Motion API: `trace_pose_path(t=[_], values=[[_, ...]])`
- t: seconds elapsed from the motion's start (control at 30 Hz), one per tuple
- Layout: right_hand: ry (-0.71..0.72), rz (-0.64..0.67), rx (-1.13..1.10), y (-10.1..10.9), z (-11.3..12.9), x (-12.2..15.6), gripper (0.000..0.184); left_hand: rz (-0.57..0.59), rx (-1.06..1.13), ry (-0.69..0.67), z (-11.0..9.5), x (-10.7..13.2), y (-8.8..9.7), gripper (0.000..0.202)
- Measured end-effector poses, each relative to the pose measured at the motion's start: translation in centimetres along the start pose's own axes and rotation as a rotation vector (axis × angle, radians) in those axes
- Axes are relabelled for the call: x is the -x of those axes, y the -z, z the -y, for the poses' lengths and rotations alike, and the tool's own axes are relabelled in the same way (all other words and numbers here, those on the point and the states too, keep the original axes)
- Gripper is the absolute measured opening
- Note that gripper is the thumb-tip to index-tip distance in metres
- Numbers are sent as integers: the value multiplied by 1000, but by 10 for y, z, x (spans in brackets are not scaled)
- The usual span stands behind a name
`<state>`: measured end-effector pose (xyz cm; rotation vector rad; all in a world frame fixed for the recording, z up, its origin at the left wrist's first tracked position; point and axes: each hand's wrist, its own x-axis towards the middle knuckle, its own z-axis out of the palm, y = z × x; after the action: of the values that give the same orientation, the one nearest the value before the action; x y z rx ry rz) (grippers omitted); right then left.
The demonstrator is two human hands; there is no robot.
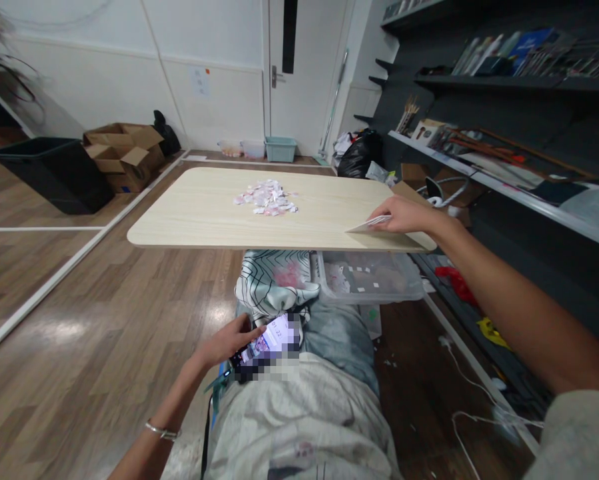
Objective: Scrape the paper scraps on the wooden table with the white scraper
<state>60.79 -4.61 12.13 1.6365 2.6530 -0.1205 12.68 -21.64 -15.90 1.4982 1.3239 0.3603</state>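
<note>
My right hand [404, 215] reaches out to the near right part of the light wooden table [199, 213] and pinches a thin stack of white paper [366, 225] lying on the tabletop. My left hand [226, 341] rests low by my lap, fingers curled round a phone [269, 343] with a lit screen; a bracelet sits on that wrist. A heap of small pink and white paper pieces [266, 197] lies at the middle of the table, far from both hands.
A clear plastic bin [374, 277] with small scraps stands under the table's right side, next to a patterned cloth [272, 280]. Dark shelves [504, 133] with clutter line the right. Cardboard boxes [124, 155] and a black bin [54, 170] stand at the left. Cables trail on the floor.
</note>
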Motion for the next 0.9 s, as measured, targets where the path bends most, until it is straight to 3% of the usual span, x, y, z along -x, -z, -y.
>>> trace_pose_path(t=[0.2,0.47,0.6,0.7,0.77,0.9], values=[[-6,46,-10,-2,-4,-17,44,164,98,30,5,-2,14,98],[-43,112,-56,7,5,-36,46,158,111,17,6,-2,11,96],[-66,140,-45,10,4,-45,47,136,-48,-20,-14,14,23,94],[-70,153,-37,11,1,-51,48,77,-139,-115,-49,37,52,82],[-69,155,-33,12,1,-55,49,1,-82,-253,-77,49,81,69],[-72,158,-25,14,6,-63,46,-414,35,-530,-124,37,149,57]])
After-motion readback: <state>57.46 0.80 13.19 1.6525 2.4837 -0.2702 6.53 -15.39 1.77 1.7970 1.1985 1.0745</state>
